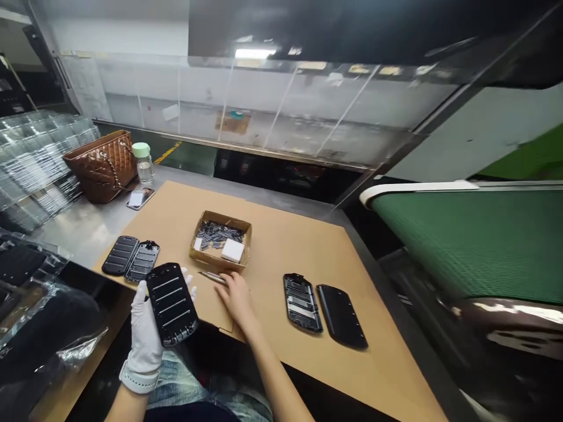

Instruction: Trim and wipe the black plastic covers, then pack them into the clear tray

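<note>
On the head view, my gloved left hand (147,331) is closed around a black cover (171,303), held up above my lap at the near table edge. My bare right hand (236,296) lies on the cardboard (281,234), fingers on the tweezers (212,276) just before the box (221,239). Two cover pairs (131,257) (324,309) lie either side.

No text, brand or number can be read anywhere. The paper sheets (85,88) and labels (358,69) on the clear partition (272,111) are too blurred to make out.
</note>
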The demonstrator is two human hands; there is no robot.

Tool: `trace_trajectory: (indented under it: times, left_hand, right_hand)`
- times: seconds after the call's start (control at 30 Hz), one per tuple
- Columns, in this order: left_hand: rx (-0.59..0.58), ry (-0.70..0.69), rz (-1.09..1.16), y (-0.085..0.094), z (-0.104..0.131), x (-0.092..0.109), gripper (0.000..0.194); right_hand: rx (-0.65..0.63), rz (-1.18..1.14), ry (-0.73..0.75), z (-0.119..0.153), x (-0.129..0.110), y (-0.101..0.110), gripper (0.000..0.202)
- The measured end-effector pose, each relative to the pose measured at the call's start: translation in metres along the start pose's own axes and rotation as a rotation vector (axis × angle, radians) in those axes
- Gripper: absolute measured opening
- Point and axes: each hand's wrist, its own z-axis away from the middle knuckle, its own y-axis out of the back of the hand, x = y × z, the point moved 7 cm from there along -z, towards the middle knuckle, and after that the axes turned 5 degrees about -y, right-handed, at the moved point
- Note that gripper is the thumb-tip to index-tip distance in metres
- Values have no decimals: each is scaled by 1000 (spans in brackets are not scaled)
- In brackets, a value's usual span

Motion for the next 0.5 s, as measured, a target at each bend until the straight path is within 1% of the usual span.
trace_trajectory:
  times: [0.07, 0.1, 0.17, 0.23, 0.33, 0.4, 0.43, 0.5]
  left_hand:
    - [50, 16, -26, 1, 2, 1, 54]
    - [85, 14, -39, 0, 4, 0, 52]
    - [155, 0, -67, -1, 8, -2, 49]
    - [213, -24, -101, -3, 12, -6, 50]
    - [279, -90, -113, -5, 16, -13, 49]
    - [309, -146, -99, -7, 17, -16, 48]
    - [319, -170, -100, -9, 18, -17, 47]
    - [325, -194, -122, -13, 18, -19, 47]
  right_hand:
    - [5, -14, -29, 15, 12, -7, 35]
    - [-3, -29, -40, 21, 13, -9, 37]
    - [-23, -68, -56, 31, 4, -4, 39]
    - [-46, -126, -29, 41, -20, 6, 42]
    - [-137, -214, 142, 56, -77, 18, 41]
    - [-163, -247, 235, 65, -108, 21, 38]
    - [-149, -258, 246, 68, -117, 23, 35]
    - [-92, -271, 228, 71, -125, 25, 29]
